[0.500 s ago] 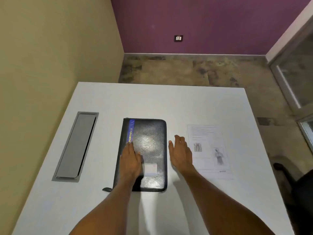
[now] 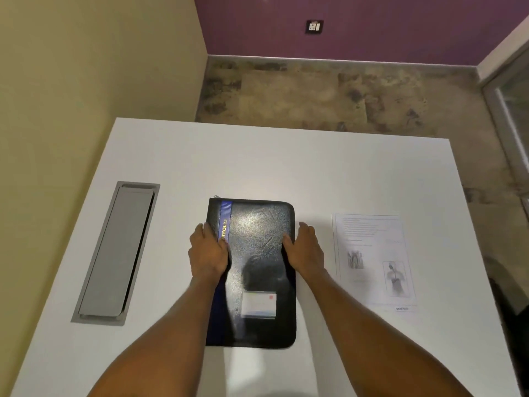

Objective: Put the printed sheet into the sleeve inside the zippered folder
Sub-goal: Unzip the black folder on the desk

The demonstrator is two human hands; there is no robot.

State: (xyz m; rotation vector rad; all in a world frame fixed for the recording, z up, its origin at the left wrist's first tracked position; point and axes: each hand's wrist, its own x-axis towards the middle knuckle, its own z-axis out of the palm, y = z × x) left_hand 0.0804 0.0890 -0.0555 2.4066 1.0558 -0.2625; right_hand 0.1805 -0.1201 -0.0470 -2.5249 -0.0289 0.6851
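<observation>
A black zippered folder (image 2: 257, 253) with a blue stripe and a small white card label lies closed in the middle of the white table (image 2: 286, 167). My left hand (image 2: 207, 252) rests flat on its left edge, over the blue stripe. My right hand (image 2: 305, 249) lies along its right edge, thumb on the cover. The printed sheet (image 2: 372, 259), with text and two small pictures, lies flat on the table to the right of the folder, apart from both hands.
A grey cable hatch (image 2: 117, 253) is set into the table at the left. A beige wall stands close on the left. Beyond the table's far edge is bare floor, and a glass door frame (image 2: 512, 116) is at the right.
My left hand slid from the cover to the folder's left edge. My right hand moved from the table onto the right edge. The folder now lies straighter and closer.
</observation>
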